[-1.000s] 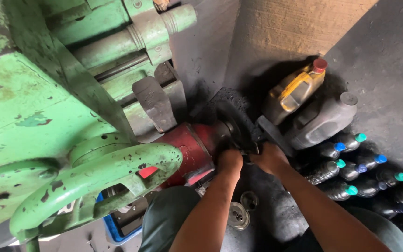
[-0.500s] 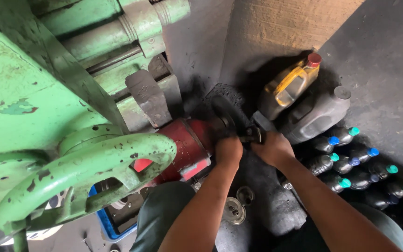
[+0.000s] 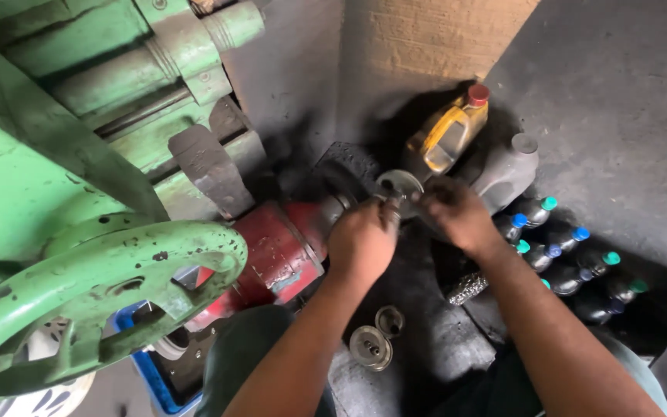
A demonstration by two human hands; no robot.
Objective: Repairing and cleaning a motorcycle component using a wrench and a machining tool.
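A green machine (image 3: 32, 193) with a handwheel (image 3: 110, 278) stands left; a yellow jug (image 3: 448, 135), grey jug (image 3: 507, 170) and capped bottles (image 3: 573, 255) crowd the wall.

Your left hand (image 3: 363, 239) and right hand (image 3: 457, 215) meet at the centre of the frame, both closed on a round grey metal disc (image 3: 400, 184) at the end of the red cylinder (image 3: 272, 255). A green machine (image 3: 79, 154) with its handwheel (image 3: 102, 293) fills the left side. At upper right stand a yellow jug (image 3: 449, 133) and a grey jug (image 3: 507, 170), with dark capped bottles (image 3: 573, 262) to their lower right. Two small round metal parts (image 3: 377, 337) lie at bottom centre.
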